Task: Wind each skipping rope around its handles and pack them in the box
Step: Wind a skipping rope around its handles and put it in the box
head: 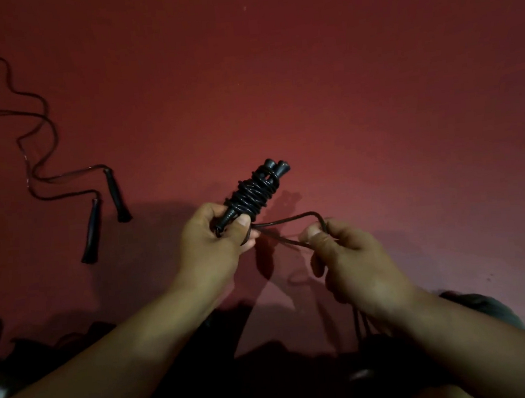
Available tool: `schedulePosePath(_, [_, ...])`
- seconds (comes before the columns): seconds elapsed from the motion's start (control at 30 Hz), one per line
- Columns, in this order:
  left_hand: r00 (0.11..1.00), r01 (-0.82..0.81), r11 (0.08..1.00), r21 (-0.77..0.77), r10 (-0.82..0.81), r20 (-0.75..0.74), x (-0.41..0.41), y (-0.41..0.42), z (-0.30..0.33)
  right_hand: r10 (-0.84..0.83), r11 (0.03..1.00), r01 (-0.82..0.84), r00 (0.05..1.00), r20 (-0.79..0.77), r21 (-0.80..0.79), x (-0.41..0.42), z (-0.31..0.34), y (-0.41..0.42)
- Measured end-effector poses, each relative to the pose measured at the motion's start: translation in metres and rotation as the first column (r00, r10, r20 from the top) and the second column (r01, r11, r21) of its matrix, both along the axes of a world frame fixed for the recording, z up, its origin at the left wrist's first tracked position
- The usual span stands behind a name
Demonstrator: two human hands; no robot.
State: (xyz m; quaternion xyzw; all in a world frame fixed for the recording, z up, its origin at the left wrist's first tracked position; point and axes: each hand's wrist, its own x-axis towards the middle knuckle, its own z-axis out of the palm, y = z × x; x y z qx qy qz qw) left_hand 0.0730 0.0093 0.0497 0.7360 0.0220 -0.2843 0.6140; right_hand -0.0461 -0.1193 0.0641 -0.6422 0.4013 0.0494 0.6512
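Partly, handles [256, 193] under coils, left hand [209, 239] gripping, right hand [350, 254] pinching rope [292, 220].

The wound skipping rope [256, 193] sits in the left hand [210, 239], handles side by side; its loose loop [292, 224] runs right to the right hand [346, 255]; a second, unwound skipping rope [38, 149] lies on the floor [339, 79] far left.

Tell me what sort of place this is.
Probably a dim room at home, with the person working low over a plain red surface, maybe a floor. An unwound skipping rope sprawls there; dark clutter sits nearby.
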Motion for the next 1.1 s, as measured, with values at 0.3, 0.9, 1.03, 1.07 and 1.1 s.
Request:
schedulePosePath(0.3, [0.998, -0.066, 0.998, 0.011, 0.066, 0.021, 0.012, 0.000, -0.009, 0.172, 0.980, -0.184, 0.975, -0.144, -0.075, -0.002, -0.012, -0.013])
schedulePosePath(0.9, [0.659, 0.405, 0.668, 0.624, -0.686, 0.307, 0.002, 0.008, -0.007, 0.381, 0.856, -0.285, 0.912, 0.153, -0.431, 0.002, 0.012, -0.016])
schedulePosePath(1.03, [0.486, 0.576, 0.473, 0.667, -0.854, 0.186, -0.002, 0.002, 0.008, 0.365, 0.832, -0.258, 0.921, 0.134, -0.491, 0.008, 0.012, -0.029])
schedulePosePath(1.07, [0.456, 0.595, 0.441, 0.672, -0.874, 0.170, -0.002, 0.001, 0.010, 0.358, 0.817, -0.245, 0.925, 0.126, -0.522, 0.010, 0.011, -0.032])
schedulePosePath(1.1, [0.432, 0.611, 0.418, 0.672, -0.888, 0.158, -0.002, 0.001, 0.013, 0.344, 0.806, -0.224, 0.931, 0.125, -0.548, 0.010, 0.010, -0.035])
